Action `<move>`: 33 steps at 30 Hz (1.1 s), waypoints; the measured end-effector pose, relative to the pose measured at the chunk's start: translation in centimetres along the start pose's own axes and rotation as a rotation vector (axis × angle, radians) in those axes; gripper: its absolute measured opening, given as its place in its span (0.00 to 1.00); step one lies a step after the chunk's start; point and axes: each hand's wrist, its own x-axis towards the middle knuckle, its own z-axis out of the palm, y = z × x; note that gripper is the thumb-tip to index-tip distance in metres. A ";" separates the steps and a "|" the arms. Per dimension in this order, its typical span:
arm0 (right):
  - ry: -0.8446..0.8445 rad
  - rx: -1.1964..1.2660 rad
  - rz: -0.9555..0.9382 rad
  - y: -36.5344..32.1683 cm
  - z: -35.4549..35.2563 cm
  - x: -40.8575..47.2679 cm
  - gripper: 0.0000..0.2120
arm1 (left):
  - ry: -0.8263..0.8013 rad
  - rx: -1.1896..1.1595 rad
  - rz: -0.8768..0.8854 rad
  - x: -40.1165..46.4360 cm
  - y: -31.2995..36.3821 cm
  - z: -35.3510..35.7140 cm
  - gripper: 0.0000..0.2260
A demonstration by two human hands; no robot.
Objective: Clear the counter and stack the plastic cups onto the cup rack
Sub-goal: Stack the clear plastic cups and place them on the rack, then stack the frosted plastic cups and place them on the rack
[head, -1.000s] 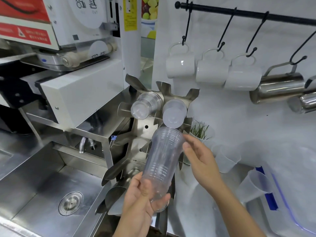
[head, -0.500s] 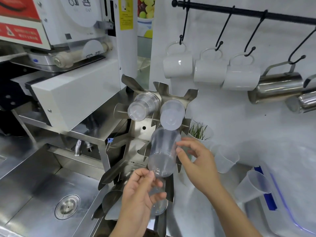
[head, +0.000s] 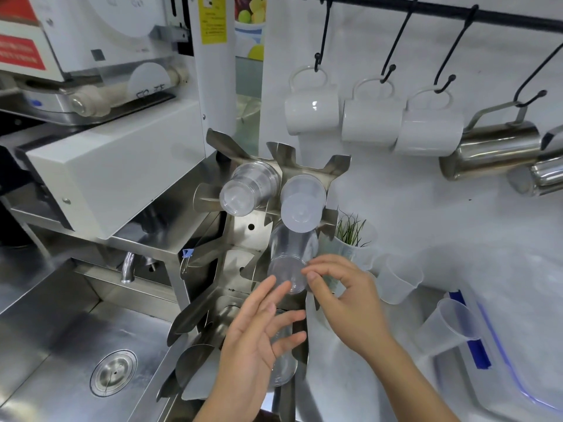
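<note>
A steel cup rack (head: 250,227) stands between the sink and the counter. A stack of clear plastic cups (head: 289,257) lies in its middle right slot, base toward me. My left hand (head: 256,339) is spread open below, with its fingertips on the stack's base. My right hand (head: 344,300) touches the right edge of the base with curled fingers, thumb off the cup. The top slots hold clear cups (head: 246,190) and frosted cups (head: 301,205). Another clear cup (head: 283,370) sits in a lower slot, partly hidden by my left hand.
Two frosted cups (head: 396,281) (head: 444,324) lie on the white counter at right, beside a clear container with blue tape (head: 502,360). A small plant cup (head: 350,239) stands behind the rack. White mugs (head: 313,114) and steel pitchers (head: 493,153) hang above. The sink (head: 76,345) is at left.
The clear cup stack has slid up and away into the rack slot. My left hand let go of its base and opened. My right hand moved from its side to the base.
</note>
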 end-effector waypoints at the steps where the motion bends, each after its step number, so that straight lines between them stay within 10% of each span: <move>1: -0.006 0.000 0.012 0.1 0.1 0.0 0.08 | -0.012 0.003 -0.004 0.1 -0.1 0.0 0.20; 33: 0.231 0.001 0.350 4.6 -6.6 -9.6 0.19 | -0.272 0.619 0.212 -1.8 -4.9 3.2 0.26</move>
